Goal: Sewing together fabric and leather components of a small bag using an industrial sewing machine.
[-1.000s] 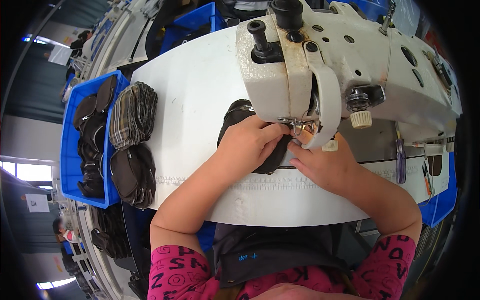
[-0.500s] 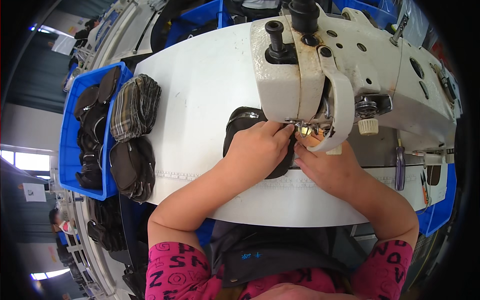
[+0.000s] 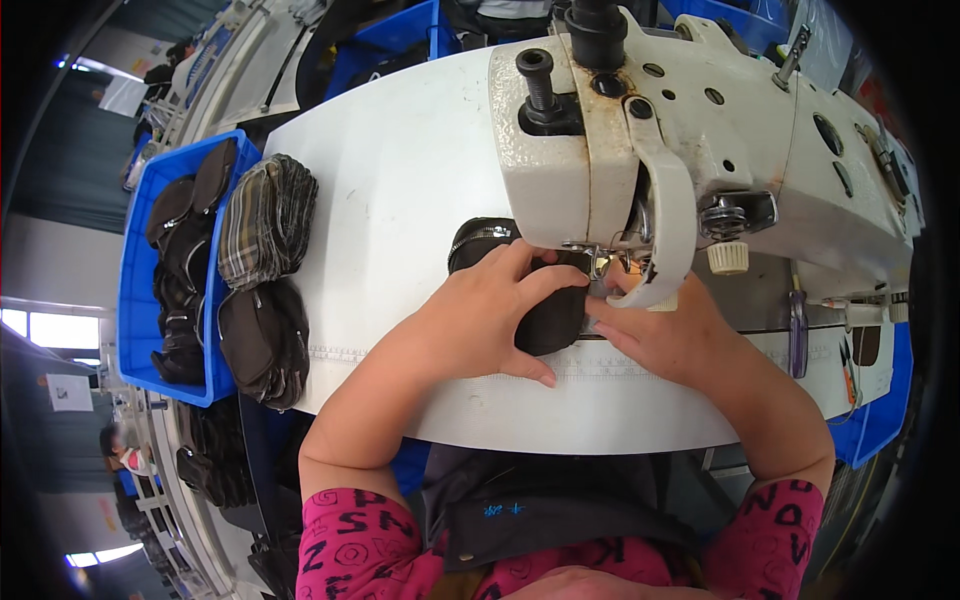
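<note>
Blue bin [image 3: 135,300]: far left, dark and plaid fabric pieces stacked beside it, as before.
Left hand [image 3: 490,310]: grip flat, now spread further over the black pouch [image 3: 548,318].
Black pouch: on the white counter [image 3: 400,170], under the sewing machine [image 3: 700,130] head.
Right hand [image 3: 665,335]: grip flat, fingertips steadying the pouch's right edge, unchanged.

Left hand: the left hand [image 3: 490,315] lies flat, fingers spread, on a small black fabric pouch with a zip edge [image 3: 545,318], pressing it to the table.
Right hand: the right hand [image 3: 660,335] rests just right of the pouch, fingertips touching its edge under the machine head.
Machine: an off-white, worn industrial sewing machine [image 3: 690,130] stands over the pouch; its needle area is partly hidden by the fingers.
Table: a white, smooth table [image 3: 400,170] carries machine and pouch.
Left side: a blue plastic bin [image 3: 135,300] holds dark fabric pieces; a stack of plaid fabric pieces [image 3: 265,220] and a stack of dark fabric pieces [image 3: 262,340] lie at the table's left edge.
</note>
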Available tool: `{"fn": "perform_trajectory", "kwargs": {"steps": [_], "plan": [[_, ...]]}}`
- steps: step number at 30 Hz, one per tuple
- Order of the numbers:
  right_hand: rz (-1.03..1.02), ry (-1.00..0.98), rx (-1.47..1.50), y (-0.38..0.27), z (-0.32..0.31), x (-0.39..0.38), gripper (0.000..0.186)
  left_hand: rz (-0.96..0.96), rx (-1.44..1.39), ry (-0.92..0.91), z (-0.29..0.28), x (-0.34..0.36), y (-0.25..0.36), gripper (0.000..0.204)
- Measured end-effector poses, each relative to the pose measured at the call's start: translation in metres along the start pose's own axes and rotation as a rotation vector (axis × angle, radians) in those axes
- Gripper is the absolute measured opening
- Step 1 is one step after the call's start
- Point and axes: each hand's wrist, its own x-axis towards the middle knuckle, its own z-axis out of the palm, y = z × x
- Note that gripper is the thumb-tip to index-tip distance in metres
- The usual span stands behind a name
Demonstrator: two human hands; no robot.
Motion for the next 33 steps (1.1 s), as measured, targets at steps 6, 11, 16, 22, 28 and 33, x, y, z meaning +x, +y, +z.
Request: {"fn": "perform_trajectory", "kwargs": {"steps": [6, 11, 16, 22, 28, 33], "plan": [[-0.086, -0.065, -0.001, -0.008, 0.004, -0.003, 0.041, -0.026, -0.033, -0.016, -0.007, -0.003, 0.001, 0.066], [0.043, -0.017, -0.157, -0.005, 0.015, -0.001, 0.036, 0.000, -0.071, 0.073, -0.004, -0.002, 0.001, 0.050], [0.139, 0.056, -0.146, -0.006, 0.019, 0.002, 0.028, 0.012, 0.162, 0.130, -0.003, 0.002, 0.017, 0.039], [-0.077, 0.212, -0.257, -0.003, 0.022, 0.003, 0.023, 0.008, 0.430, 0.332, 0.021, 0.012, 0.028, 0.032], [-0.128, 0.213, -0.233, -0.004, 0.018, 0.005, 0.022, 0.038, 0.454, 0.301, 0.029, 0.009, 0.017, 0.053], [-0.191, 0.145, -0.131, -0.002, 0.016, 0.004, 0.017, -0.035, 0.379, 0.228, 0.036, 0.007, 0.019, 0.044]]}}
